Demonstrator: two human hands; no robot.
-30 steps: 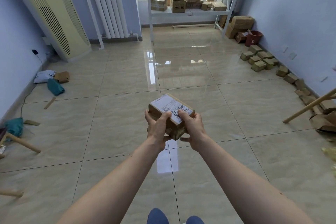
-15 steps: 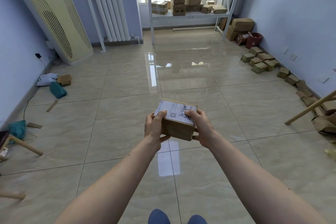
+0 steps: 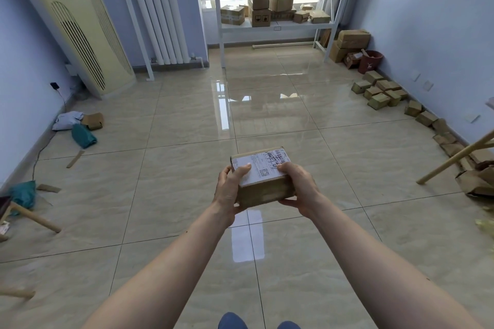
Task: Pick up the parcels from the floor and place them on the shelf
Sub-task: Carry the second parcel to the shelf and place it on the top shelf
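Two hands, left [image 3: 229, 189] and right [image 3: 299, 189], fingers gripping one box [image 3: 263, 177] from both sides, up over the floor [image 3: 165, 195]. Shelf [image 3: 278, 25] far ahead, more boxes [image 3: 258, 9] there.

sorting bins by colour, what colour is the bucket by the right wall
Dark red bucket, seen in the head view.
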